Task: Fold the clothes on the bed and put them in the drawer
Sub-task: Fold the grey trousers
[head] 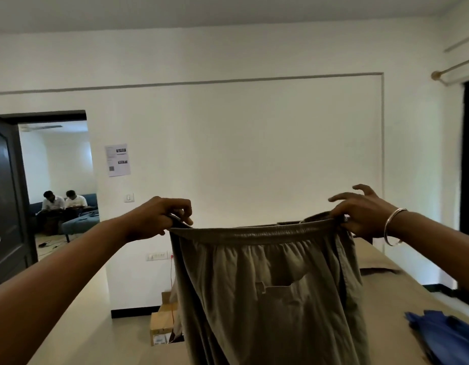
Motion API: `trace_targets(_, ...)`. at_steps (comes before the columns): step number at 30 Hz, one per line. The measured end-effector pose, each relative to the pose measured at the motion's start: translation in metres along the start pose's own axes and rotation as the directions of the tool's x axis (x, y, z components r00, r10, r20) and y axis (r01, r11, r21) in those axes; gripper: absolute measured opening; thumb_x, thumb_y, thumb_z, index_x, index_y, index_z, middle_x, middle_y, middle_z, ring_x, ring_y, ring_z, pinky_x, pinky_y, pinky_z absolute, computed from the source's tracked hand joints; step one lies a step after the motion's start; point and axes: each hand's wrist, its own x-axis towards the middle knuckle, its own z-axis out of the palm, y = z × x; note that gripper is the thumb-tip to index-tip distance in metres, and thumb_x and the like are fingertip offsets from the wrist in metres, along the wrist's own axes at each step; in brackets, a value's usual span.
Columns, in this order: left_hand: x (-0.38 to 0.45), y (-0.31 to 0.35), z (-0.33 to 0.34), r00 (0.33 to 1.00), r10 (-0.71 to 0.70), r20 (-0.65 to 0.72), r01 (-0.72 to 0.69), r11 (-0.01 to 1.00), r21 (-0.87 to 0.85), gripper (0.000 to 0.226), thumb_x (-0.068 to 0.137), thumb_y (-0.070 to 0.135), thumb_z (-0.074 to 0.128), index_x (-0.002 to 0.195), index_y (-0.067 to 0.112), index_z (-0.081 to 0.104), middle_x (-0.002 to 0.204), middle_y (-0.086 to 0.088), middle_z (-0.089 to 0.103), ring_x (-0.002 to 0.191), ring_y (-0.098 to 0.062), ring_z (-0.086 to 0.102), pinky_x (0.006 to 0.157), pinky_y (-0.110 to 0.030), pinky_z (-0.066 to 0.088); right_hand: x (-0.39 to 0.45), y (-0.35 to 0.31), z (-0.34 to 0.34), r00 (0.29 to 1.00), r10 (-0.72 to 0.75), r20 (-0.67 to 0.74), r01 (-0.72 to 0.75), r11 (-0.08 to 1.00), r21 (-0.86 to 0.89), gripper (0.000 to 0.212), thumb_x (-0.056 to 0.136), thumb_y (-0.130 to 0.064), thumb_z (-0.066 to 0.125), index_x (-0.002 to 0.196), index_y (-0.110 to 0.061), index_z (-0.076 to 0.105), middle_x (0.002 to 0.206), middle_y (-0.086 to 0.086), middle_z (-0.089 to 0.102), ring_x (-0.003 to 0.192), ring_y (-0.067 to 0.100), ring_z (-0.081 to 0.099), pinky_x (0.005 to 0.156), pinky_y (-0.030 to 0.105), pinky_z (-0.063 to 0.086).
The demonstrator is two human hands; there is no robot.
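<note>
A pair of olive-khaki trousers point(267, 299) with an elastic waistband hangs in the air in front of me, its legs running down past the bottom of the frame. My left hand point(159, 217) pinches the left end of the waistband. At the right end, my right hand point(360, 217), with a metal bangle on the wrist, pinches the band between thumb and finger while its other fingers are spread. The bed point(402, 293), under a tan cover, stretches behind the trousers to the right. A blue garment point(446, 335) lies on it at the lower right. No drawer is in view.
Cardboard boxes point(162, 325) stand on the floor by the white wall, behind the trousers. A dark door point(7, 196) is open at the left; through the doorway two people point(62, 204) sit on a sofa. Pale floor runs along the bed's left side.
</note>
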Motion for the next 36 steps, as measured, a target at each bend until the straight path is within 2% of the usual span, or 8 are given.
trace_targets(5, -0.007, 0.02, 0.001, 0.994, 0.079, -0.072, -0.089, 0.984, -0.156, 0.04, 0.088, -0.007, 0.05, 0.09, 0.032, 0.057, 0.096, 0.005, 0.073, 0.085, -0.023, 0.069, 0.065, -0.033, 0.055, -0.007, 0.0, -0.008, 0.995, 0.024, 0.095, -0.025, 1.0, 0.0, 0.021, 0.092, -0.031, 0.049, 0.107, -0.04, 0.06, 0.09, -0.015, 0.063, 0.088, 0.008, 0.056, 0.076, 0.029, 0.043)
trace_targets(8, -0.007, 0.022, -0.003, 0.992, 0.072, -0.104, -0.094, 0.971, -0.22, 0.039, 0.088, -0.007, 0.049, 0.087, 0.03, 0.06, 0.089, 0.003, 0.07, 0.082, -0.029, 0.066, 0.065, -0.037, 0.056, -0.012, -0.001, -0.013, 0.995, 0.085, 0.057, -0.081, 0.994, -0.071, 0.023, 0.097, -0.038, 0.043, 0.115, -0.045, 0.055, 0.097, -0.015, 0.065, 0.084, 0.01, 0.061, 0.056, 0.022, 0.037)
trace_targets(13, -0.01, 0.02, -0.007, 0.996, 0.036, -0.083, -0.046, 0.991, -0.125, 0.043, 0.087, -0.006, 0.044, 0.09, 0.034, 0.06, 0.091, 0.015, 0.064, 0.075, -0.021, 0.061, 0.054, -0.036, 0.059, -0.014, -0.002, -0.012, 0.981, 0.156, -0.114, -0.176, 0.967, -0.184, 0.028, 0.102, -0.048, 0.027, 0.127, -0.046, 0.041, 0.106, -0.014, 0.058, 0.072, 0.01, 0.06, 0.05, 0.021, 0.029)
trace_targets(17, -0.013, 0.022, -0.009, 0.998, 0.01, 0.055, -0.003, 0.991, -0.131, 0.049, 0.095, -0.004, 0.038, 0.09, 0.04, 0.057, 0.105, 0.012, 0.065, 0.076, -0.021, 0.072, 0.057, -0.035, 0.056, -0.014, -0.002, -0.015, 0.968, 0.215, -0.132, -0.234, 0.961, -0.15, 0.023, 0.101, -0.043, 0.034, 0.117, -0.04, 0.05, 0.097, -0.014, 0.057, 0.072, 0.013, 0.062, 0.054, 0.023, 0.036)
trace_targets(24, -0.016, 0.015, -0.002, 0.995, 0.098, 0.018, -0.097, 0.992, -0.079, 0.055, 0.092, -0.008, 0.043, 0.097, 0.045, 0.058, 0.105, 0.022, 0.062, 0.088, -0.017, 0.067, 0.055, -0.032, 0.056, -0.016, 0.008, -0.017, 0.995, 0.097, -0.019, -0.096, 0.993, 0.064, 0.014, 0.087, -0.025, 0.053, 0.095, -0.032, 0.062, 0.083, -0.011, 0.065, 0.071, 0.014, 0.058, 0.052, 0.02, 0.038)
trace_targets(28, -0.01, 0.027, -0.008, 0.98, 0.196, -0.035, -0.193, 0.979, 0.067, 0.058, 0.09, -0.011, 0.051, 0.092, 0.046, 0.064, 0.103, 0.018, 0.062, 0.1, -0.001, 0.061, 0.064, -0.016, 0.053, -0.004, 0.016, -0.012, 0.989, 0.113, -0.092, -0.086, 0.962, 0.261, 0.018, 0.079, -0.01, 0.055, 0.089, -0.023, 0.061, 0.071, -0.004, 0.063, 0.064, 0.02, 0.06, 0.061, 0.041, 0.055)
trace_targets(32, 0.003, 0.033, -0.013, 1.0, 0.002, -0.022, -0.001, 0.997, 0.083, 0.051, 0.09, -0.005, 0.039, 0.094, 0.037, 0.067, 0.1, 0.012, 0.065, 0.09, -0.034, 0.063, 0.049, -0.041, 0.059, 0.006, 0.022, -0.02, 0.99, 0.088, -0.108, -0.043, 0.93, 0.365, 0.045, 0.081, 0.003, 0.052, 0.105, -0.034, 0.059, 0.072, -0.005, 0.063, 0.065, 0.017, 0.06, 0.063, 0.035, 0.055)
trace_targets(36, 0.008, 0.037, -0.012, 0.996, -0.087, -0.026, 0.088, 0.994, 0.058, 0.041, 0.09, 0.002, 0.043, 0.097, 0.042, 0.044, 0.093, -0.002, 0.066, 0.075, -0.031, 0.059, 0.047, -0.041, 0.059, 0.012, 0.025, -0.028, 0.989, 0.099, -0.109, -0.027, 0.85, 0.526, 0.06, 0.071, 0.015, 0.048, 0.081, -0.039, 0.073, 0.079, -0.009, 0.071, 0.077, 0.018, 0.065, 0.071, 0.026, 0.052)
